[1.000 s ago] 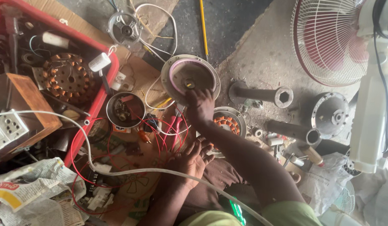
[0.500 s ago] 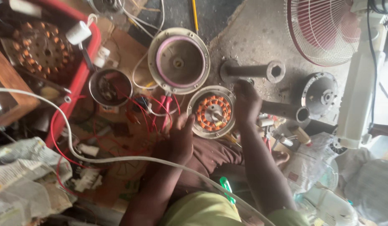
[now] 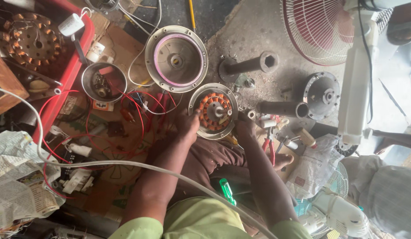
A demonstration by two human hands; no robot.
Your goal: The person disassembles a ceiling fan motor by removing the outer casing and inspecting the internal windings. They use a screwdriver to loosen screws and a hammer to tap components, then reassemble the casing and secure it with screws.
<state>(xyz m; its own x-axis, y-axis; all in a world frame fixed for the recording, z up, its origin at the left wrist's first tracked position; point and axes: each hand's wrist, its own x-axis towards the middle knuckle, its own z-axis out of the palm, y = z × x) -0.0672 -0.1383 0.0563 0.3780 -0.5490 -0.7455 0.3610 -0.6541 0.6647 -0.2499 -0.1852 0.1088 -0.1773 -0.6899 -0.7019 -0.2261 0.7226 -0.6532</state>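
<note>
Hands [image 3: 214,126] on copper-wound motor stator [image 3: 214,110] — both sides gripped.

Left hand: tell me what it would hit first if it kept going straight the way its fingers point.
The left hand already touches the left rim of the motor stator with copper windings. Pushed straight on, up the picture, it would probably slide past and meet the round metal motor cover; depth is unclear.
</note>
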